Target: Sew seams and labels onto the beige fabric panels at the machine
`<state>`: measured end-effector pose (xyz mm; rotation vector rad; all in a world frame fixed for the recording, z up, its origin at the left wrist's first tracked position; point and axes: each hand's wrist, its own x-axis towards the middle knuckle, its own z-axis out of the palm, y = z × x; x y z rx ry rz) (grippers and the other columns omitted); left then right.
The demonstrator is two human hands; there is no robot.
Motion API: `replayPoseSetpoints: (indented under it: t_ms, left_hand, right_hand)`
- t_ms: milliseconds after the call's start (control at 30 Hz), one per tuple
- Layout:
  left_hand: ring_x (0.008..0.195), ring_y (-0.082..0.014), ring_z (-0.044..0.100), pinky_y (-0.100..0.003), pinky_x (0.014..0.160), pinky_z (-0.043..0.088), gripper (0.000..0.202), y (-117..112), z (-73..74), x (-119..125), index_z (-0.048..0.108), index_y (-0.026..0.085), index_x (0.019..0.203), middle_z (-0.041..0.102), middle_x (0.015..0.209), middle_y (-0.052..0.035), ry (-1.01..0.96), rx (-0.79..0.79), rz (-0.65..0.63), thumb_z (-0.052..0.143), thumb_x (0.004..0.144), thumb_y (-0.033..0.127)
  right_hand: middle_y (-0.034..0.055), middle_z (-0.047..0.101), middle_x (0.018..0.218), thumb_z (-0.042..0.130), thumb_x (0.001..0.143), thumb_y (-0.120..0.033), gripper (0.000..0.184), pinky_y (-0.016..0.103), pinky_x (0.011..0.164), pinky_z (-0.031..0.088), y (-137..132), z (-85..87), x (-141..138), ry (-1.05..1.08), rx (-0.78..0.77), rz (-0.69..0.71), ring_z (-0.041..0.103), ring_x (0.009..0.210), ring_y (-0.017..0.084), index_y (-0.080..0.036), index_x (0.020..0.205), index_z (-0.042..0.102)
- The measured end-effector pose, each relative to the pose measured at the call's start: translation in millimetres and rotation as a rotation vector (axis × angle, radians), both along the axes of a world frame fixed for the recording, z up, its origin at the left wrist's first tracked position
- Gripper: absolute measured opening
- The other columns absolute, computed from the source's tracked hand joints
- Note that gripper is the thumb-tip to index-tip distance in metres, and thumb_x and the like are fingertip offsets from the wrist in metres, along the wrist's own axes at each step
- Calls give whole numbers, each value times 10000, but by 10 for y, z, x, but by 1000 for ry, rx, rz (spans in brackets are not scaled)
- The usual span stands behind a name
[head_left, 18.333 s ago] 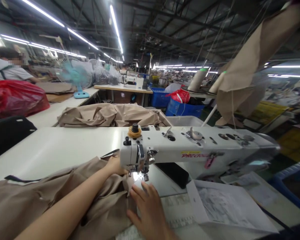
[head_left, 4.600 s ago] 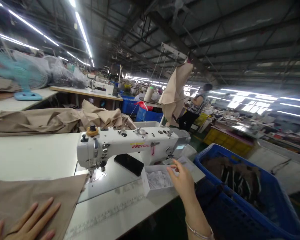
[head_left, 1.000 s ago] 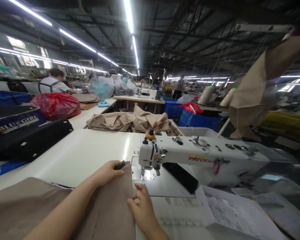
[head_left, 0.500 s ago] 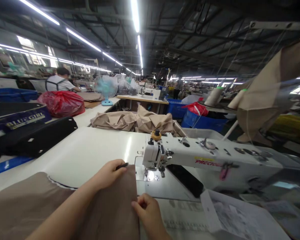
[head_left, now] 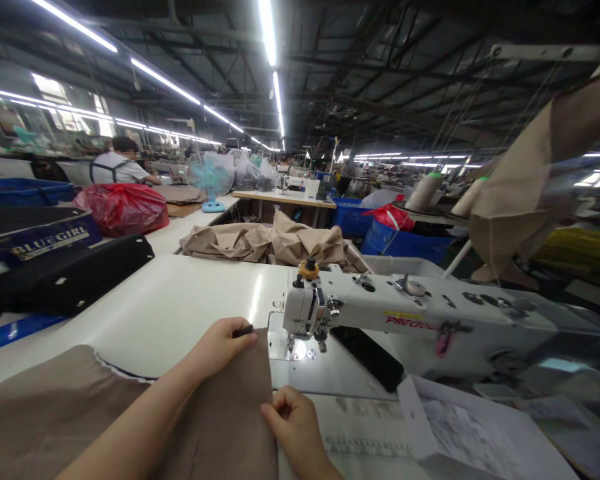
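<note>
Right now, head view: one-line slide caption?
Left hand and right hand pinch cloth beside a sewing machine, open box at right.

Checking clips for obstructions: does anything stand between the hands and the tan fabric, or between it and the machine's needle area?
Nothing visible does. The left hand and right hand both hold the tan fabric, its edge just left of the needle area. The phone lies past it, rightward.

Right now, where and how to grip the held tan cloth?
Probably pinch the held tan cloth by its right edge: far corner with the left hand from the left, lower down with the right hand from the right. That edge is nearly straight, short of the presser foot.
</note>
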<state>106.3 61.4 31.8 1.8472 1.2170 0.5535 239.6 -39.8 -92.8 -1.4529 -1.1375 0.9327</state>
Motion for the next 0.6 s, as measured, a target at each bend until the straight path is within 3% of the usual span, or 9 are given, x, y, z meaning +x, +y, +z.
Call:
replayPoseSetpoints:
  t_ms: [267,367,433,500,600]
  left_hand:
    - [531,-132,390,-243,497,308,339,-1,-22,-4,474,183,583,448,537,36,0,-26,24,510,619,518]
    - [533,-133,396,-245,501,310,337,33,-56,-4,469,183,583,448,547,34,37,15,16,497,630,515]
    - [532,-133,395,-247,506,310,338,57,-74,0,458,186,581,441,545,36,62,39,14,477,639,518]
    - [535,-134,396,-249,511,314,339,77,-81,4,451,188,583,441,549,35,73,49,9,465,644,521]
    - [545,-139,408,-252,524,327,339,108,-81,8,451,188,592,453,565,33,90,66,0,456,655,521]
  right_hand:
    - [-71,392,473,570,600,-256,212,207,464,295,-4,62,-7,94,-2,-4,365,474,88,-204,518,382]
    - [-89,408,513,579,581,-242,154,191,446,301,5,107,16,200,-24,34,394,457,82,-208,672,460]
    - [-91,420,514,561,597,-279,176,193,397,269,15,116,44,239,-96,130,377,400,79,-202,742,497]
    - [-84,402,484,540,620,-303,128,196,385,228,27,110,74,216,-140,221,334,384,72,-187,656,500]
    - [-80,352,467,539,617,-260,172,199,441,223,39,94,95,149,-96,239,310,461,69,-183,520,419]
